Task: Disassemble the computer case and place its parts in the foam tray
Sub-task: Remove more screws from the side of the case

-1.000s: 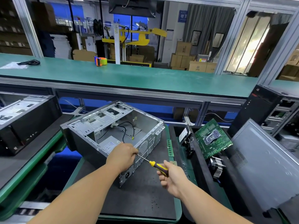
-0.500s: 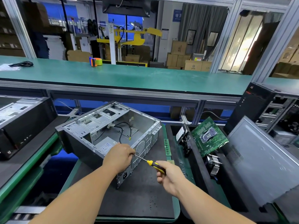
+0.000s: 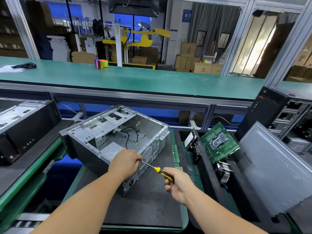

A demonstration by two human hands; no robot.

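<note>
An open grey computer case (image 3: 101,130) lies on its side on a dark mat, with loose black cables and a power supply (image 3: 110,152) inside. My left hand (image 3: 125,163) rests curled on the case's near rear corner, and its fingers touch the screwdriver's metal shaft. My right hand (image 3: 177,184) grips the yellow-and-black screwdriver (image 3: 161,172), whose tip points at the case's rear panel under my left hand. To the right, the black foam tray (image 3: 206,171) holds a green motherboard (image 3: 219,143), a heatsink (image 3: 223,173) and a drive (image 3: 190,140).
A grey side panel (image 3: 276,168) leans at the far right, with another black tower (image 3: 273,112) behind it. A second case (image 3: 22,125) lies at the left. A green memory stick (image 3: 175,152) sits on the mat by the case. A tape dispenser (image 3: 101,63) stands on the raised green shelf.
The view has shifted slightly. Both hands stay at the case's rear corner with the screwdriver, almost unmoved.
</note>
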